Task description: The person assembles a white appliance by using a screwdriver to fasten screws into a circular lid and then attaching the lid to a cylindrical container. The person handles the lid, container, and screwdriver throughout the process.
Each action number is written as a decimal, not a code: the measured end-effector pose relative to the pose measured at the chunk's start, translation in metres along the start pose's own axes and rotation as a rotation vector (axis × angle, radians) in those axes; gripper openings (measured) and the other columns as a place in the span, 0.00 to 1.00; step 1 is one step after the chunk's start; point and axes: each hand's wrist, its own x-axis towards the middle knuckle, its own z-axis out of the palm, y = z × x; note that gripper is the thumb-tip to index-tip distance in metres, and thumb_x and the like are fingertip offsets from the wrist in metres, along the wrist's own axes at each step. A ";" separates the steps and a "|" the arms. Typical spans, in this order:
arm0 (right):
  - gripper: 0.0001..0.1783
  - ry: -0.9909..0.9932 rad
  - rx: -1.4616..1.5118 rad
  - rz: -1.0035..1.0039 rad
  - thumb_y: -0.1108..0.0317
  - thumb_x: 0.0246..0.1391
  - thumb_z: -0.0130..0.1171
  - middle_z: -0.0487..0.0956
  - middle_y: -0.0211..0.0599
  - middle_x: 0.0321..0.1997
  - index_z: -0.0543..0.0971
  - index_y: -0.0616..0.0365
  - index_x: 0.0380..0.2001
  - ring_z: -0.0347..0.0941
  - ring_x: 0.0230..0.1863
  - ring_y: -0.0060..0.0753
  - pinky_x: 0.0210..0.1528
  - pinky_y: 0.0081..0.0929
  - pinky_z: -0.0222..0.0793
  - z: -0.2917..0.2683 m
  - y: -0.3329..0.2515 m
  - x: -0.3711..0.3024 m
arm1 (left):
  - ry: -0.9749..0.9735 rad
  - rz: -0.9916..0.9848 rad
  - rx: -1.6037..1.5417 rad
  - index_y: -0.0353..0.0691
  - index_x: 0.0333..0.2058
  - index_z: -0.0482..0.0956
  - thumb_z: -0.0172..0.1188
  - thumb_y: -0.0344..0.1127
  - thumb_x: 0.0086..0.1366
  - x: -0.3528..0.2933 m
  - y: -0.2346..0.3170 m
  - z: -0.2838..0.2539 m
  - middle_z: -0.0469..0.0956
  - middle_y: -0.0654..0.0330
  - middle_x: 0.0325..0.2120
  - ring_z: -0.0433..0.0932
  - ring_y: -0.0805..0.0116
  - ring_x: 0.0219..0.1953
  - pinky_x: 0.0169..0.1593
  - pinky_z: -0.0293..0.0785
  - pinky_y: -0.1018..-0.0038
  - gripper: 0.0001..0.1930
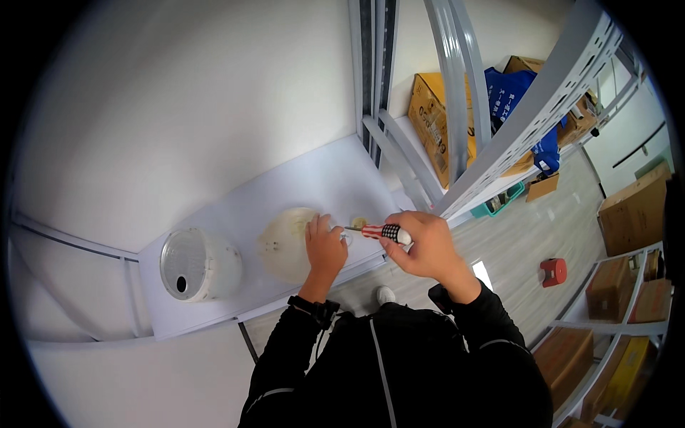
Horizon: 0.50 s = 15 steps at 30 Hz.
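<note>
Nearest, two black sleeves rising from the lower edge, a dark watch band point(314, 308) on the left wrist. Right hand point(421, 246) closed in a fist round the red, white and black handle of a screwdriver point(377, 232), held just above the front edge of the white shelf point(314, 178). Long axis near level, running right to left, handle toward the right, thin shaft pointing left at the left hand. Tip hidden at the left fingers, so impossible to tell what it meets. Left hand point(325, 246) laid palm down, fingers together and pressed on the right edge of a cream round part point(285, 242); a small white piece at the fingertips too small to make out. Left forearm coming straight up, right forearm angled in from the right, wrist bent inward.

Farther left on the same shelf, a white round housing point(200, 264) on its side, its dark hole facing up. Beyond, grey rack uprights point(457, 93), then brown cartons point(428, 114) and a blue bag point(510, 96).
</note>
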 end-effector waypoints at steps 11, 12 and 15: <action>0.15 -0.149 0.115 -0.272 0.61 0.53 0.75 0.81 0.36 0.29 0.86 0.51 0.42 0.79 0.26 0.45 0.28 0.38 0.72 -0.013 0.043 0.014 | 0.074 -0.111 0.174 0.48 0.29 0.92 0.67 0.33 0.62 -0.002 0.001 0.045 0.74 0.51 0.70 0.59 0.44 0.80 0.82 0.43 0.39 0.06; 0.15 -0.154 0.138 -0.276 0.61 0.53 0.76 0.81 0.36 0.29 0.86 0.51 0.43 0.79 0.26 0.46 0.29 0.38 0.72 -0.014 0.045 0.017 | 0.066 -0.125 0.169 0.48 0.30 0.92 0.67 0.33 0.63 -0.003 -0.001 0.046 0.73 0.52 0.70 0.58 0.45 0.80 0.82 0.43 0.40 0.05; 0.16 -0.172 0.236 -0.264 0.61 0.54 0.76 0.81 0.37 0.30 0.86 0.52 0.44 0.78 0.27 0.47 0.29 0.38 0.72 -0.017 0.050 0.021 | 0.000 -0.174 0.198 0.50 0.30 0.92 0.69 0.34 0.64 -0.002 0.002 0.045 0.71 0.55 0.72 0.55 0.47 0.81 0.83 0.44 0.40 0.05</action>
